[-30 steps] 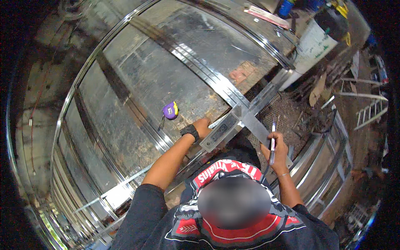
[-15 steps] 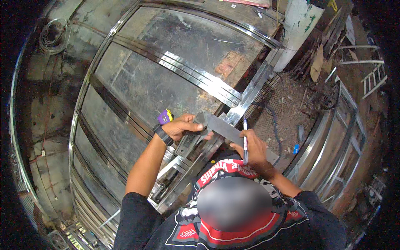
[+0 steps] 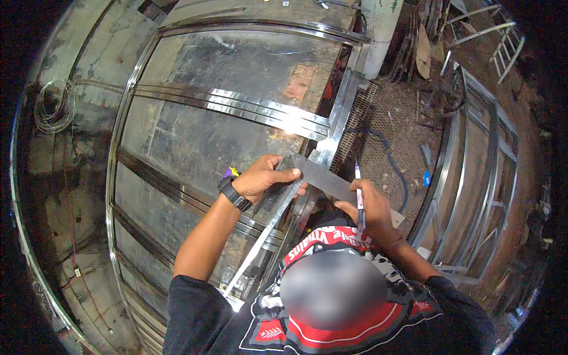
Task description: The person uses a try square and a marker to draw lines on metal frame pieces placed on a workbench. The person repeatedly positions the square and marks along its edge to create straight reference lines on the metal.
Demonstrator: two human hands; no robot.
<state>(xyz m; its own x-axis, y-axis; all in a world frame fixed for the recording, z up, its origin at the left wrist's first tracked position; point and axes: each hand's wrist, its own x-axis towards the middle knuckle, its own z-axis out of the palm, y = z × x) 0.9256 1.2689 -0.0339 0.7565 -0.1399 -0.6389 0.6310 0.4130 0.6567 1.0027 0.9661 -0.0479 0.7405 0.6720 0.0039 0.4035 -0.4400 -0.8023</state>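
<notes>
My left hand (image 3: pixel 264 179), a black watch on its wrist, grips the corner of a flat grey metal square (image 3: pixel 326 176) between thumb and fingers. From beside its fingers a bright narrow strip (image 3: pixel 263 239) runs down toward me; I cannot tell whether it belongs to the square. My right hand (image 3: pixel 376 208) is closed round a white marker (image 3: pixel 359 192), its dark tip pointing away from me. The fingers of that hand are also at the square's blade; whether they grip it is unclear. Behind my left wrist, a purple-and-yellow tape measure (image 3: pixel 229 173) partly shows.
A large frame of shiny metal tubes (image 3: pixel 266 118) lies over a worn dark tabletop (image 3: pixel 231 62). To the right, another metal frame (image 3: pixel 447 177) stands by a dirt floor with a dark cable (image 3: pixel 387 145) and mesh. Coiled wire (image 3: pixel 54 106) is at far left.
The scene has shifted in view as my head turned. The square has tilted in my hands, and the bright strip now shows beside the left one. The marker stays in my right hand.
</notes>
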